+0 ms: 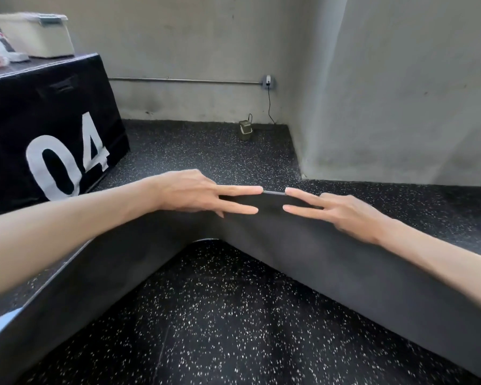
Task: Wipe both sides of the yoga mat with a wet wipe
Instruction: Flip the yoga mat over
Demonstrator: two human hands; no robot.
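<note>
Floor: black rubber flooring flecked with white is filling the bottom of the frame and running up to the walls.
Mat: dark grey foam yoga mat is being held up off the floor across the centre of the frame, sagging down toward the lower left and lower right corners, with its top edge peaking between the two hands.
Left hand: left hand is reaching in from the left edge, fingers straight and spread in a V, gripping the mat's top edge between them; how the thumb is lying cannot be told.
Right hand: right hand is reaching in from the right edge, gripping the same edge the same way, its fingertips just short of the left hand's.
Box: black box printed with a white "04" is standing at the upper left, carrying a cream plastic container with a lid.
Walls: grey concrete walls are closing off the top of the frame, with a small olive-green device sitting at their foot, plugged by a black cable into a wall outlet.
</note>
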